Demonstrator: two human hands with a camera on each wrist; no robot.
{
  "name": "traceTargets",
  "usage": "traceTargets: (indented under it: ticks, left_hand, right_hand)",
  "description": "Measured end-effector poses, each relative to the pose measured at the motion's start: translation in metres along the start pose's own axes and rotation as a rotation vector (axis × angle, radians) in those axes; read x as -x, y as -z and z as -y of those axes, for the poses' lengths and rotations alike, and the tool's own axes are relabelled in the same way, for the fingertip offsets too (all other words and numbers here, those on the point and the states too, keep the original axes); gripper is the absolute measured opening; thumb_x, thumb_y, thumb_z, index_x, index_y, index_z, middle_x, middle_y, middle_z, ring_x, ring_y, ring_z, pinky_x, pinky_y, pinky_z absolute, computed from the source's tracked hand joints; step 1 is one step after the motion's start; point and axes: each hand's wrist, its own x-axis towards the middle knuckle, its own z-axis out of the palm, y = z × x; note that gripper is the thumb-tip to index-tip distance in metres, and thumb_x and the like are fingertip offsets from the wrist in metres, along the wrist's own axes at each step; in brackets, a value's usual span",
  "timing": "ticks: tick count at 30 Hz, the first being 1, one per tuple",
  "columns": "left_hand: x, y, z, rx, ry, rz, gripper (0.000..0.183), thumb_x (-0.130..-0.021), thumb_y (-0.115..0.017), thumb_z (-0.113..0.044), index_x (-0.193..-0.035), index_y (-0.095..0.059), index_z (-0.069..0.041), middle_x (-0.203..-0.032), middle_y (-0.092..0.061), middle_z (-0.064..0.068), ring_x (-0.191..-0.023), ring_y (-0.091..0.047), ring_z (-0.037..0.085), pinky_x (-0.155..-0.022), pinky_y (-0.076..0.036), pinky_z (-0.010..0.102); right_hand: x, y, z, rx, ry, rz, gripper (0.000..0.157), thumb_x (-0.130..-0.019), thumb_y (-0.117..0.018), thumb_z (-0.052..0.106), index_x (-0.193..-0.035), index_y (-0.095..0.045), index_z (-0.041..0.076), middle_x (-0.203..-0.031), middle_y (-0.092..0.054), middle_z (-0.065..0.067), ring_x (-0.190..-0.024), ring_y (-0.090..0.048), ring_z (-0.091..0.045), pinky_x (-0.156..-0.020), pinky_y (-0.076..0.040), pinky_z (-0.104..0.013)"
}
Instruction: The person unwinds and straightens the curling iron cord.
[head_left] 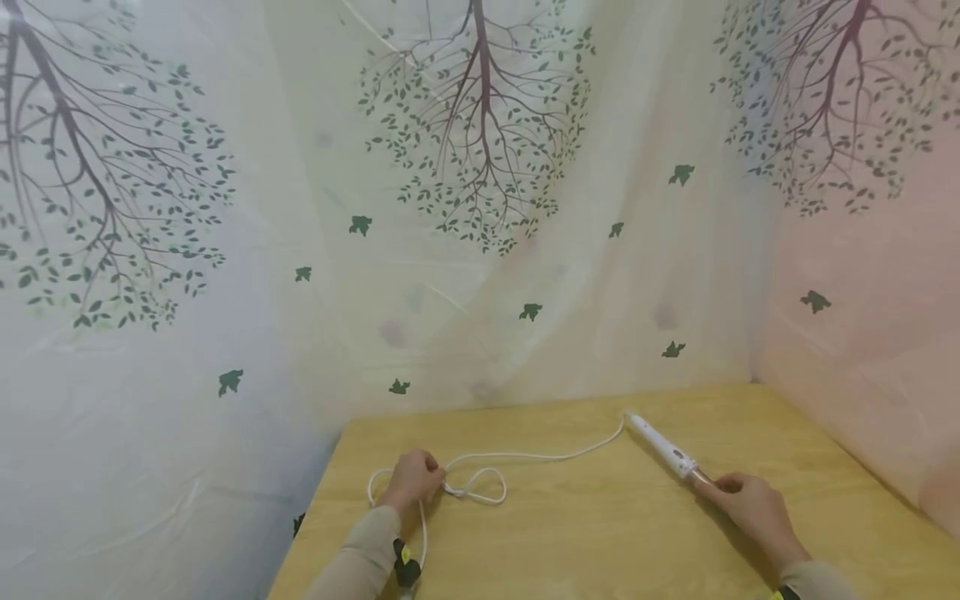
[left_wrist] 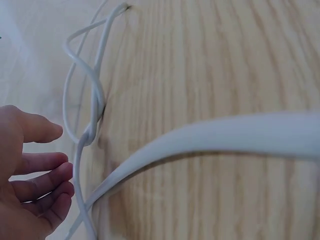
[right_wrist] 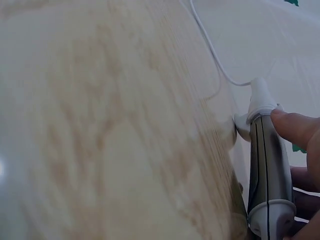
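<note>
A white-handled curling iron (head_left: 660, 446) lies slanted at the right of the table, its metallic barrel toward me. My right hand (head_left: 753, 510) holds that barrel (right_wrist: 271, 155) between thumb and fingers, the thumb near the white collar. From the handle's far end a white cord (head_left: 536, 456) runs left to a loose tangle of loops. At those loops is my left hand (head_left: 415, 479), fingers loosely bent. In the left wrist view, thumb and fingers stand apart, fingertips right beside the twisted cord (left_wrist: 93, 107). One stretch of cord passes close in front of that camera.
The wooden table (head_left: 570, 533) has its far edge against a pale hanging cloth (head_left: 450, 350) printed with trees and green birds. More cloth hangs at the left and right sides. Part of the cord runs beside my left wrist toward the near edge.
</note>
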Motion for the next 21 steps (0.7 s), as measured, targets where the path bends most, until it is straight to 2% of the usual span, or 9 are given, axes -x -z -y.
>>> traceTargets:
  ticks: [4,7,14,17,19,21]
  left_hand:
    - [-0.003,0.006,-0.001,-0.020,-0.025,-0.038,0.021,-0.086,-0.071,-0.018,-0.090,-0.068,0.002,-0.085,-0.069,0.012,-0.074,-0.064,0.022,-0.067,-0.056,0.037]
    - [-0.006,0.009,0.001,-0.022,-0.047,-0.044,0.023,-0.087,-0.071,-0.020,-0.092,-0.068,0.002,-0.088,-0.069,0.012,-0.079,-0.065,0.024,-0.070,-0.057,0.039]
    - [-0.010,0.019,-0.001,-0.009,-0.107,-0.059,0.024,-0.087,-0.070,-0.022,-0.094,-0.069,0.001,-0.087,-0.069,0.010,-0.080,-0.063,0.021,-0.070,-0.055,0.037]
    - [-0.010,0.024,-0.007,-0.025,-0.147,-0.070,0.026,-0.088,-0.070,-0.023,-0.098,-0.069,0.002,-0.091,-0.069,0.011,-0.080,-0.061,0.021,-0.068,-0.052,0.035]
    - [-0.009,0.029,-0.014,-0.018,-0.169,-0.071,0.029,-0.089,-0.070,-0.024,-0.102,-0.069,0.001,-0.096,-0.068,0.012,-0.084,-0.060,0.023,-0.069,-0.051,0.035]
    - [-0.008,0.034,-0.022,-0.006,-0.195,-0.073,0.031,-0.089,-0.070,-0.027,-0.107,-0.068,-0.001,-0.103,-0.068,0.014,-0.089,-0.060,0.025,-0.072,-0.051,0.036]
  right_hand:
    - [-0.005,-0.001,0.000,-0.005,-0.014,-0.001,0.068,-0.080,-0.067,0.065,-0.104,-0.071,0.002,-0.107,-0.070,-0.022,-0.092,-0.064,-0.034,-0.068,-0.047,-0.036]
    - [-0.007,0.000,0.000,-0.008,-0.022,0.006,0.067,-0.080,-0.066,0.065,-0.104,-0.071,0.003,-0.107,-0.070,-0.021,-0.092,-0.063,-0.032,-0.069,-0.045,-0.036]
    - [-0.010,0.007,0.005,-0.046,-0.014,0.035,0.077,-0.082,-0.064,0.066,-0.115,-0.066,-0.004,-0.116,-0.065,-0.027,-0.105,-0.060,-0.044,-0.083,-0.046,-0.056]
    - [-0.012,0.012,0.008,-0.058,0.016,0.011,0.079,-0.083,-0.064,0.065,-0.119,-0.062,-0.006,-0.115,-0.066,-0.027,-0.102,-0.061,-0.041,-0.080,-0.049,-0.051]
    - [-0.013,0.016,0.012,-0.051,0.055,-0.011,0.077,-0.085,-0.064,0.062,-0.121,-0.061,-0.006,-0.112,-0.066,-0.027,-0.098,-0.062,-0.038,-0.074,-0.050,-0.043]
    - [-0.015,0.021,0.021,-0.032,0.092,-0.034,0.074,-0.087,-0.063,0.060,-0.121,-0.060,-0.005,-0.111,-0.066,-0.027,-0.097,-0.062,-0.037,-0.072,-0.050,-0.042]
